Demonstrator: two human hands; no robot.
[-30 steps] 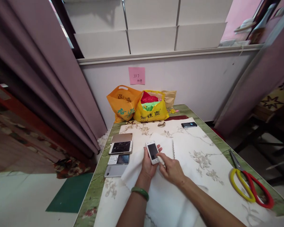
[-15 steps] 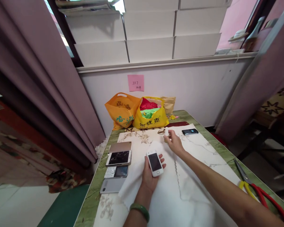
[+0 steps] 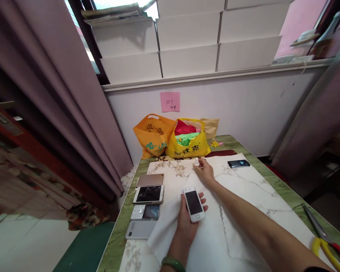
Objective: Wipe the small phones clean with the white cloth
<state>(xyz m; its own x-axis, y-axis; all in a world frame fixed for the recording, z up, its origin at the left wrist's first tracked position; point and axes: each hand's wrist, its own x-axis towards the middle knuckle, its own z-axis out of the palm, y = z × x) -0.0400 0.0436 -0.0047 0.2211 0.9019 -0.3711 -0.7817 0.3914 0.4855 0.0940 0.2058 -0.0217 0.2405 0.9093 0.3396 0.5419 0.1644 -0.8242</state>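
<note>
A white smartphone (image 3: 194, 204) with a dark screen lies face up in my left hand (image 3: 187, 223), whose fingers curl round its sides. Further back on the table, my right hand (image 3: 205, 172) is closed round a small white bottle (image 3: 197, 162); only its top shows above the fingers. Left of my hands is a column of phones: a gold one (image 3: 150, 180), a white one with a cracked screen (image 3: 149, 193), a white keypad phone (image 3: 138, 212) and a silver one (image 3: 141, 229). A white cloth (image 3: 166, 223) spreads under my left forearm.
An orange bag (image 3: 154, 136) and a stuffed yellow bag (image 3: 188, 149) stand by the wall, with a tan pouch (image 3: 211, 127) behind. At right lie a black phone (image 3: 238, 163) and scissors (image 3: 323, 234) with yellow and red handles. A patterned mat (image 3: 175, 166) covers the green table.
The camera has turned slightly left, so the scene sits further right. My right hand has moved a little left with the small bottle. My left hand still holds the smartphone.
</note>
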